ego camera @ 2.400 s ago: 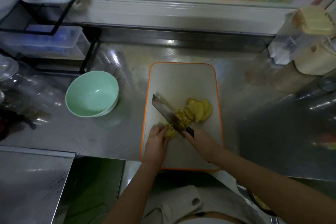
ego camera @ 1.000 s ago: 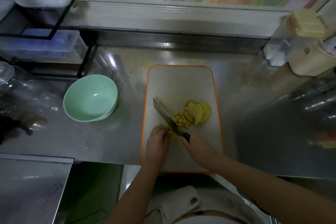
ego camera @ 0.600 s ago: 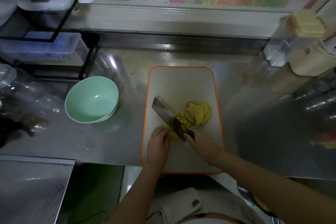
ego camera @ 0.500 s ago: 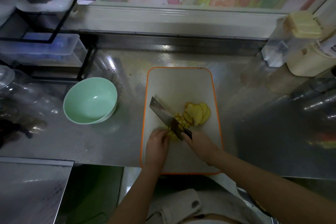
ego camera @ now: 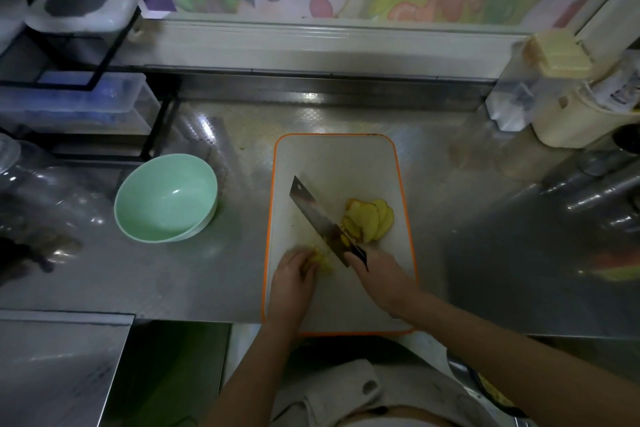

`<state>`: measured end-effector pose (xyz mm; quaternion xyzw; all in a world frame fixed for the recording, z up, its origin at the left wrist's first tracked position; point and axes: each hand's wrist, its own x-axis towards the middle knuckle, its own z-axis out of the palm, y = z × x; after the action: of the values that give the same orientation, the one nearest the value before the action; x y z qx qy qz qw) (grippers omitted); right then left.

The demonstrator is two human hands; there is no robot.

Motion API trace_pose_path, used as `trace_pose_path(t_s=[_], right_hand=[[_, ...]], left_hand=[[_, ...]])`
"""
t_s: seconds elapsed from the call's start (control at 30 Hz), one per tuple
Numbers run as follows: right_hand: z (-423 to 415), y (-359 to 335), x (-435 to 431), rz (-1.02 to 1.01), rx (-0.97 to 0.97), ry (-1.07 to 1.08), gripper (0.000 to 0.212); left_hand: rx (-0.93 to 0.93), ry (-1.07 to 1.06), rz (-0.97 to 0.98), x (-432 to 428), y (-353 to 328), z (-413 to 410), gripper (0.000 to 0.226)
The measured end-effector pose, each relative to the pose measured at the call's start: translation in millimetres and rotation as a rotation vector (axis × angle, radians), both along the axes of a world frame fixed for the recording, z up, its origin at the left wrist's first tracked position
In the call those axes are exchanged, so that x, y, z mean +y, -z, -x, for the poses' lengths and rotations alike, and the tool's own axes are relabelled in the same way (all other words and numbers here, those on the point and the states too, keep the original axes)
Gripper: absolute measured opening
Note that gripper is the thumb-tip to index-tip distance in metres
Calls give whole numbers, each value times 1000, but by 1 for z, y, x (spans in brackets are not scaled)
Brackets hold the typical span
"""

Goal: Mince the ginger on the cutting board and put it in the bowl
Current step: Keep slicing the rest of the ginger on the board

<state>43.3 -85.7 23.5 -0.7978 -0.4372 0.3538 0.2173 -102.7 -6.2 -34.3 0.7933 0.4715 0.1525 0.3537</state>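
A white cutting board (ego camera: 332, 163) with an orange rim lies on the steel counter. Yellow ginger slices (ego camera: 372, 218) are fanned out on its right half. My right hand (ego camera: 379, 276) grips the handle of a cleaver (ego camera: 317, 215), whose blade slants up and left across the board. My left hand (ego camera: 292, 279) has its fingers curled on a small stack of ginger (ego camera: 322, 262) just left of the blade. A pale green bowl (ego camera: 166, 198) stands to the left of the board with nothing visible inside.
A black wire rack (ego camera: 86, 80) with clear plastic boxes stands at the back left. Cream and clear containers (ego camera: 561, 90) crowd the back right corner. Glass jars (ego camera: 31, 184) sit at the far left. The counter's front edge runs just below the board.
The cleaver has gone up and down over the ginger in chopping strokes, staying in the same spot. My left hand keeps holding the small stack. The bowl has not moved.
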Motion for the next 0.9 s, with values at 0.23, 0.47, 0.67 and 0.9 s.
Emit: trace_pose_path(t_s=[0.23, 0.47, 0.67, 0.9], right_hand=[[11, 1, -7, 80, -9, -65, 28], [15, 0, -6, 134, -66, -108, 30], [17, -2, 3, 192, -42, -148, 29], [22, 13, 3, 283, -8, -102, 35]], left_hand=[[-57, 2, 10, -6, 2, 4, 19], [-35, -2, -3, -4, 6, 1, 16], [-49, 2, -8, -4, 6, 1, 17], [-49, 10, -17, -3, 7, 1, 15]])
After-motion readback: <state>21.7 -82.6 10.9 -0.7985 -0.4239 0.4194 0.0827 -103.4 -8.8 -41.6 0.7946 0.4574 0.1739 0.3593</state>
